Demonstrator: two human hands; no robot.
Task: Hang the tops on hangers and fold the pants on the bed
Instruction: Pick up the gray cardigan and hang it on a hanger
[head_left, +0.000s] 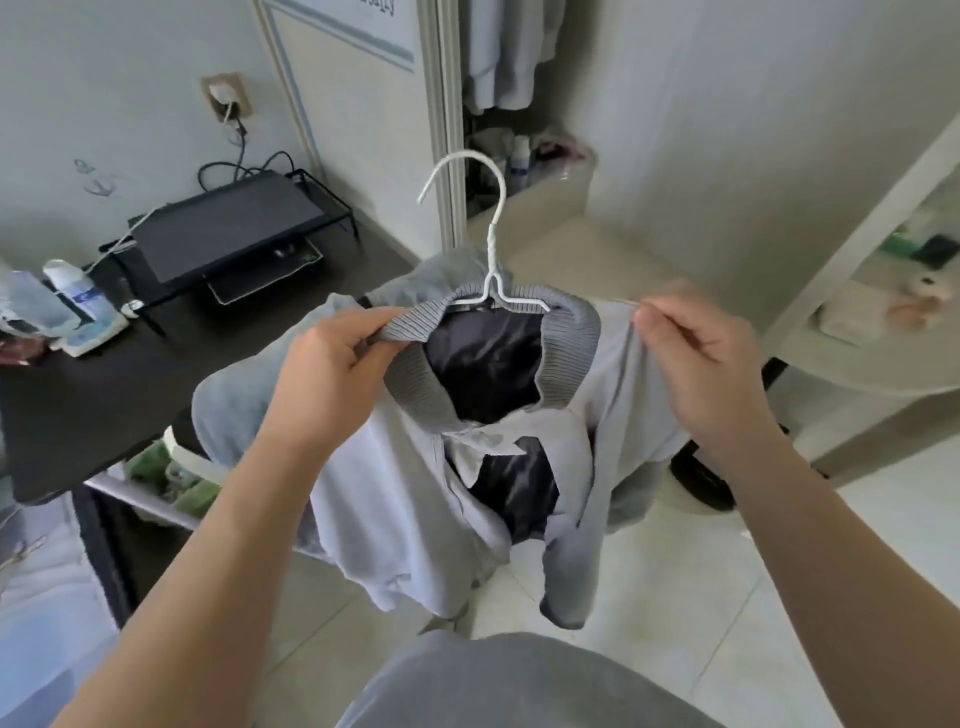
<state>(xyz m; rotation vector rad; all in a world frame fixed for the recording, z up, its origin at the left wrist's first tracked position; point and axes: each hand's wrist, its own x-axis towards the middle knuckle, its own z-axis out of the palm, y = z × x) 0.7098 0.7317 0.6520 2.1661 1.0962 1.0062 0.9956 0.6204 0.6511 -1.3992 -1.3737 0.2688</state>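
Observation:
A light grey jacket (395, 499) with a darker ribbed collar and dark lining hangs in front of me on a white wire hanger (491, 244), whose hook points up and left. My left hand (337, 374) grips the ribbed collar at its left side. My right hand (701, 358) pinches the fabric at the jacket's right shoulder. The hanger's arms are hidden inside the garment. No pants or bed surface can be identified for certain.
A black desk (156, 374) at the left carries a black monitor stand (234, 228), bottles and cables. Ahead stands an open wardrobe (498, 62) with pale clothes hanging inside. A white shelf unit (883, 312) is on the right. The floor is tiled.

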